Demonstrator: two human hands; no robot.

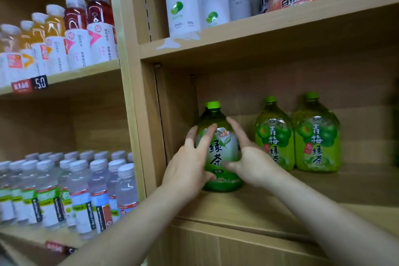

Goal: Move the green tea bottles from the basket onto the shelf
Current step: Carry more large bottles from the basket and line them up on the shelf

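Head view, looking slightly up into wooden shop shelving. One green tea bottle (218, 151) stands upright on the shelf (280, 201), in the left part of the bay, close to its left wall. Its long axis is vertical, with the green cap on top, and the printed label faces the near side. A second green cap peeks out just behind it on the left.

The left hand (187, 168) lies against the bottle's left flank with its fingers (206, 138) spread and fairly straight. The right hand (250, 162) lies against the right flank. Its fingers reach up towards the shoulder and its thumb crosses the lower label.

The bottle looks like a large, full plastic jug. It is probably heavy, fairly stiff and smooth under its film label, so it is best cradled at the wide belly with both palms or taken by the neck.

To the right, apart from it, two plum green tea bottles (295, 136) stand touching each other. Water bottles (75, 190) crowd the lower left bay. The basket is not in view.
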